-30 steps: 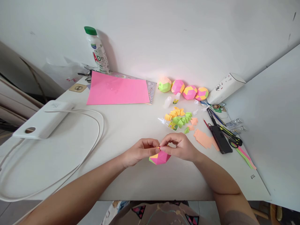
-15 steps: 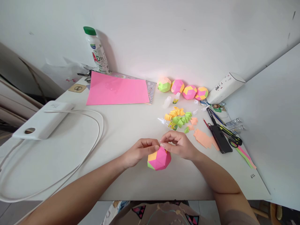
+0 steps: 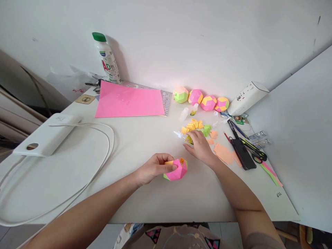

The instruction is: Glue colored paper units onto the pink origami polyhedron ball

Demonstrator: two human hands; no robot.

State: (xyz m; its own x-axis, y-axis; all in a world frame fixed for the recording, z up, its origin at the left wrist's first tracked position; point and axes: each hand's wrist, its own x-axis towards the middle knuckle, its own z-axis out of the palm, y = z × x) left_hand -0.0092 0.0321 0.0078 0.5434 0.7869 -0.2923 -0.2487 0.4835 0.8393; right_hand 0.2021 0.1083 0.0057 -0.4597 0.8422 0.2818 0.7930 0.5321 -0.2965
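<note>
My left hand (image 3: pixel 157 168) is closed on a faceted paper ball (image 3: pixel 178 173) of pink, orange and green pieces, thumb on its front face. A gap shows at the ball's top right. Away from the ball, my right hand (image 3: pixel 200 147) hovers with thumb and fingers apart at a small glue bottle (image 3: pixel 189 139) with a yellow-green label. The bottle lies partly behind my fingers; contact cannot be made out. Folded orange paper pieces (image 3: pixel 195 125) and green ones (image 3: pixel 206 130) lie just beyond, some hidden by my right hand.
Several finished paper balls (image 3: pixel 195 97) line the wall. Pink paper (image 3: pixel 129 102) lies at back left, near a green-capped bottle (image 3: pixel 108 60). A white power strip (image 3: pixel 49 133) and its cable occupy the left. Peach paper (image 3: pixel 223 153), a black phone (image 3: pixel 243 154) and scissors (image 3: pixel 259 157) are at right.
My right hand has let go of the paper ball and moved forward and right to the glue bottle. My left hand keeps the ball, which has turned so its gap shows.
</note>
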